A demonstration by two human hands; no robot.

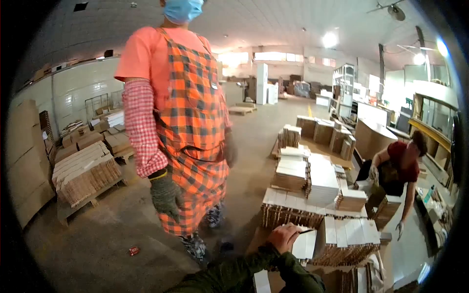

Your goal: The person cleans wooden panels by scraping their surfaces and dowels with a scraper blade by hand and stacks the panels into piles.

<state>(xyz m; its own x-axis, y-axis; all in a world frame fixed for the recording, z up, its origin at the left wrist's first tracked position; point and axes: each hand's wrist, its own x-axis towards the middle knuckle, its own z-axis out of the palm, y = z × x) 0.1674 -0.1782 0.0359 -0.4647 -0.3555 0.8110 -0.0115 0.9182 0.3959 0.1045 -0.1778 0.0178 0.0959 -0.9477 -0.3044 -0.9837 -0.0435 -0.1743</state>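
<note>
My left hand (282,238), in a dark green sleeve, is closed around a thin dark pen-like stick (306,231) that points right. It hangs over a small stack of white-topped boards (304,245); whether it touches them I cannot tell. The other green sleeve (299,274) rises from the lower right and meets the left wrist. My right hand is hidden there, so its fingers do not show. Just right of the hands stands a larger bundle of white boards with brown edges (348,233). Behind them is a long row of similar boards (288,201).
A person in a checked orange apron (193,112) with a grey glove stands close on the left. Another person in a dark red shirt (403,161) bends down at the right. Board piles (85,171) lie on a pallet, and a small red packet (134,250) is on the floor.
</note>
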